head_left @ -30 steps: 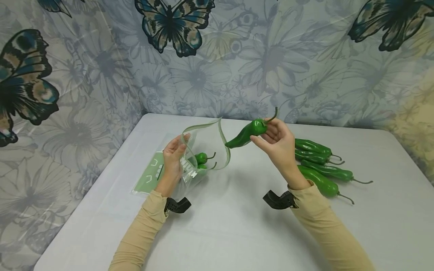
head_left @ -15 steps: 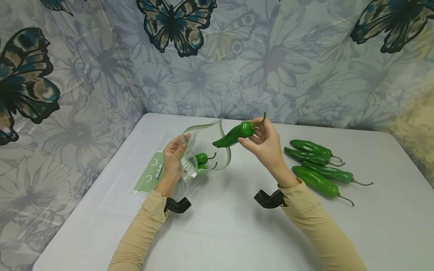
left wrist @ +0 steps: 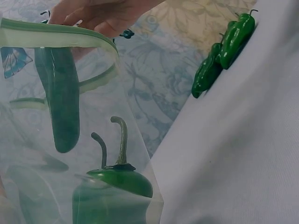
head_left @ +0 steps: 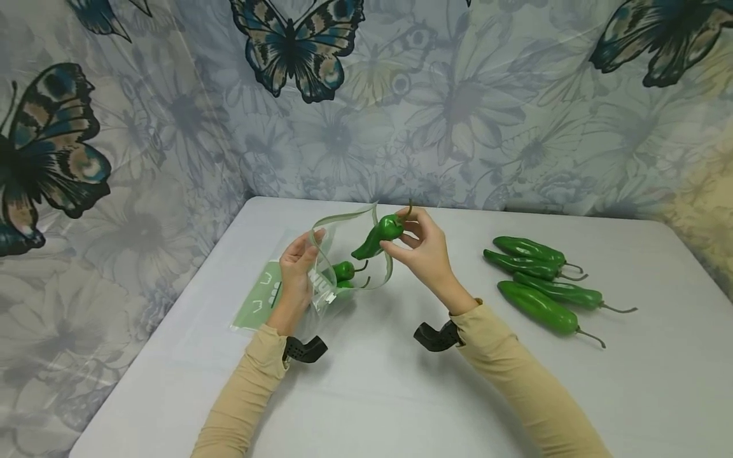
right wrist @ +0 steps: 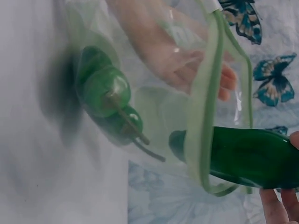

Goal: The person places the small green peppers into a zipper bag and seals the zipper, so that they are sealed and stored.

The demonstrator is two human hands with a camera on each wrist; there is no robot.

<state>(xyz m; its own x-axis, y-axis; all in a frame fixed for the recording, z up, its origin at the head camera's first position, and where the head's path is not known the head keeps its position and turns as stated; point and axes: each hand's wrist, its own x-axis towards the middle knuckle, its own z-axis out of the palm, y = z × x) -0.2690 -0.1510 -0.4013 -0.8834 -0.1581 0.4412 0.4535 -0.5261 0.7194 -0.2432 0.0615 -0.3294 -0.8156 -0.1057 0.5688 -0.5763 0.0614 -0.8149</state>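
My left hand (head_left: 298, 264) pinches the rim of a clear zip bag (head_left: 323, 292) with a green edge strip, keeping its mouth wide. Two green peppers (right wrist: 106, 91) lie inside the bag, stems toward the opening. My right hand (head_left: 424, 251) grips another green pepper (head_left: 378, 236) near its stem end. In the right wrist view the tip of that pepper is past the green rim (right wrist: 205, 102), within the bag's mouth. Through the bag's film in the left wrist view, the held pepper (left wrist: 63, 102) hangs above the two stems.
Several green peppers (head_left: 538, 306) lie in a group on the white table (head_left: 378, 394) at the right. A green printed panel (head_left: 258, 299) of the bag shows left of my left hand. Behind the table hangs a butterfly-patterned cloth (head_left: 458, 108).
My right hand has carried the pepper leftward from beside the bag's rim until its tip is inside the mouth. My left hand keeps holding the bag in nearly the same place.
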